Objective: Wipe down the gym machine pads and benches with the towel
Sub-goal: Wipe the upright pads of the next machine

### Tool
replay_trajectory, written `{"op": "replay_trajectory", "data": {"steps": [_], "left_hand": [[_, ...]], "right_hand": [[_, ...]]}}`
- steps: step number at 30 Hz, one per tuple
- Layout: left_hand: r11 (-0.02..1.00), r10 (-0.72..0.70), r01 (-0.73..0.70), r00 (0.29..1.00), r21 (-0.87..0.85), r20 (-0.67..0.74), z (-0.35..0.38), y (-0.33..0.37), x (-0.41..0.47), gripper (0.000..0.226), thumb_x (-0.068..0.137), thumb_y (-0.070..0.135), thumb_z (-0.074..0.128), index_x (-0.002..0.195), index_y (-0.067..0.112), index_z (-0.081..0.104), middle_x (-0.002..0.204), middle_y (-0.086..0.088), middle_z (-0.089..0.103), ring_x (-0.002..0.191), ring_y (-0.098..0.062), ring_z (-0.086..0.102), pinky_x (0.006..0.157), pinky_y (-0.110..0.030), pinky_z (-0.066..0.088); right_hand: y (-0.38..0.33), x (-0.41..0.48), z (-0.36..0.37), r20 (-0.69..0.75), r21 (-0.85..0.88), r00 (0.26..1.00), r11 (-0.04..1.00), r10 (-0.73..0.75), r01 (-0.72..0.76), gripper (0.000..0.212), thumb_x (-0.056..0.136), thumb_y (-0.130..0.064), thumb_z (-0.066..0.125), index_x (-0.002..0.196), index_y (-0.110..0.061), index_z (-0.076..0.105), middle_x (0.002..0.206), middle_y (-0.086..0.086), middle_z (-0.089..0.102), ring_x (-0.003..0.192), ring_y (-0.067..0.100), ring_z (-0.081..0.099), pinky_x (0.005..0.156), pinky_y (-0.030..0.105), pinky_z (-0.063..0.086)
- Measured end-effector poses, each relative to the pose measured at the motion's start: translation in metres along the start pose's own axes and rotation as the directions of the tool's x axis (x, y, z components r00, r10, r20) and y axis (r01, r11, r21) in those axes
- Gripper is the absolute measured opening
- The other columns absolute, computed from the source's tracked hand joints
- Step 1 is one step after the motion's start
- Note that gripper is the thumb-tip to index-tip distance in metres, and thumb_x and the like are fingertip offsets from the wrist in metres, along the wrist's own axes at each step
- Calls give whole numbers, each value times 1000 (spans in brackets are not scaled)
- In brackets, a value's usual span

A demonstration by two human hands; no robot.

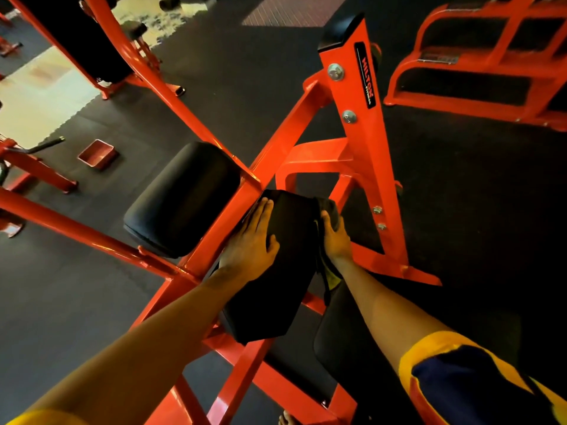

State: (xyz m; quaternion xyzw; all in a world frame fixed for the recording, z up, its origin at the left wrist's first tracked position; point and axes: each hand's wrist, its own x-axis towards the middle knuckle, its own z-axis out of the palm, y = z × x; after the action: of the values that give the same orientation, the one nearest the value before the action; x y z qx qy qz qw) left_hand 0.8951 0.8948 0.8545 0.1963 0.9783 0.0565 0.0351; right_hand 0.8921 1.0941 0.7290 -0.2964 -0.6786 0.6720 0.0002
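The towel (330,210) is held bunched in the right grip (336,239), whose fingers are curled over it at the right edge of the centre pad (276,296), just right of the frame's middle. The cloth is thus pressed against the pad's side face, which is judged to be the part being wiped. A loose tail with a yellow-green patch is left hanging below the wrist.

Nothing is held by the left grip (254,240). It is laid flat on top of the same pad, fingers straight and pointed toward the pad's far end. This placing is probably meant to brace the pad and steady the body against the push from the other side.

The pad is carried on the orange frame (356,124), whose upright rises to the upper right. A second, rounded pad (184,197) is mounted left of centre, separated from the first by a slanting orange bar. A seat pad (337,329) lies under the right forearm at lower right. Whether these two have been wiped cannot be told. Black rubber flooring (460,194) surrounds the machine.
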Motion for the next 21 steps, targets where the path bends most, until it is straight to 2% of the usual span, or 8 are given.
{"op": "replay_trajectory", "data": {"steps": [3,7,9,11,14,17,19,21], "left_hand": [[1000,-7,6,1000,-26,-12,-1,2,-1,77,102,35,48,164,23,3,171,5,1,155,-17,19,115,-37,39],[997,26,-28,999,-70,-26,1,-2,1,77,101,33,51,164,21,8,171,4,5,156,-16,17,115,-35,37],[994,25,-28,999,-105,-28,1,-6,-1,76,102,33,51,164,19,10,171,3,7,157,-14,10,121,-33,28],[990,12,-16,1000,-139,-29,2,-8,-2,73,103,33,52,164,18,13,171,2,10,157,-13,9,123,-32,20],[983,-23,12,998,-185,-56,0,-10,-12,66,104,30,53,161,16,23,169,-3,21,155,-17,21,123,-33,22],[982,-50,33,995,-186,-85,1,-16,-28,58,104,31,53,156,13,36,162,-8,37,148,-26,38,117,-38,34],[975,-87,67,992,-210,-88,4,-22,-41,57,105,39,46,157,17,36,162,-5,39,146,-26,41,114,-44,40],[974,-98,70,988,-217,-120,6,-25,-50,55,106,40,44,158,23,35,162,0,39,145,-23,43,112,-46,45]], "right_hand": [[-6,1,11,-88,-4,996,1000,19,-19,66,102,-64,45,154,-24,44,152,13,51,142,37,45,113,44,37],[-26,-16,30,-216,-239,975,966,49,-101,68,103,-67,33,160,-32,29,160,12,37,144,41,37,115,58,30],[-35,-35,36,-234,-280,972,959,-21,-46,65,104,-65,34,161,-35,28,163,9,32,148,38,30,117,60,25],[-40,-54,44,-240,-288,958,954,-159,86,61,104,-62,39,159,-34,35,162,8,35,149,34,29,117,61,27],[-40,-93,55,-161,-370,877,852,-452,371,59,100,-62,47,151,-32,50,153,9,48,144,32,38,113,54,31],[-31,-96,42,47,-478,751,645,-659,596,62,96,-68,46,149,-34,52,151,6,51,139,32,42,110,51,33],[-33,-73,28,134,-574,751,568,-646,591,68,94,-74,41,152,-39,45,157,5,44,142,36,38,109,56,34],[-47,-55,26,138,-609,836,620,-532,495,70,94,-76,39,156,-42,38,165,2,34,149,35,28,115,60,27]]}}
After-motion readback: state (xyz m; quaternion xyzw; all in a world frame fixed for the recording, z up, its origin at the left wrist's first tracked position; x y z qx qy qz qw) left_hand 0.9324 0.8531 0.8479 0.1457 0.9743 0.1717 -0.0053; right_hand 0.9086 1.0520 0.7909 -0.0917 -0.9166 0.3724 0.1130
